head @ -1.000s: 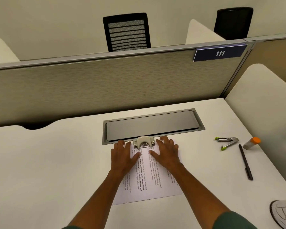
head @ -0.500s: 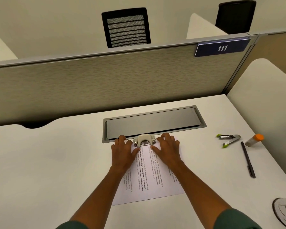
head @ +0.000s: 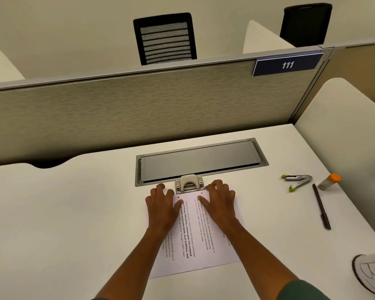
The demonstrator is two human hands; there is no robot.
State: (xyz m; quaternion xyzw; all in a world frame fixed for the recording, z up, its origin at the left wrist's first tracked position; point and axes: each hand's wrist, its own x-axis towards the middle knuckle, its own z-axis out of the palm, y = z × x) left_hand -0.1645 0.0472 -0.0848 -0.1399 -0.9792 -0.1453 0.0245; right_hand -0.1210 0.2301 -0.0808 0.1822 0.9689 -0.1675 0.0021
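A printed sheet of paper (head: 195,241) lies on the white desk (head: 63,224), text running sideways. Two small punched holes show near its far edge. A beige and metal hole punch (head: 189,183) stands just beyond that edge, apart from the sheet by a narrow gap. My left hand (head: 161,207) rests flat on the paper's left part, fingers spread. My right hand (head: 220,202) presses flat on the right part, fingertips next to the punch.
A grey cable hatch (head: 200,161) is set in the desk behind the punch. To the right lie a stapler (head: 297,181), a glue stick with orange cap (head: 330,181) and a black pen (head: 322,207). A fabric partition (head: 139,105) closes the back. A shoe (head: 370,273) shows at lower right.
The sheet has slid back toward me out of the punch, so its two holes now show. Both hands stayed flat on it.
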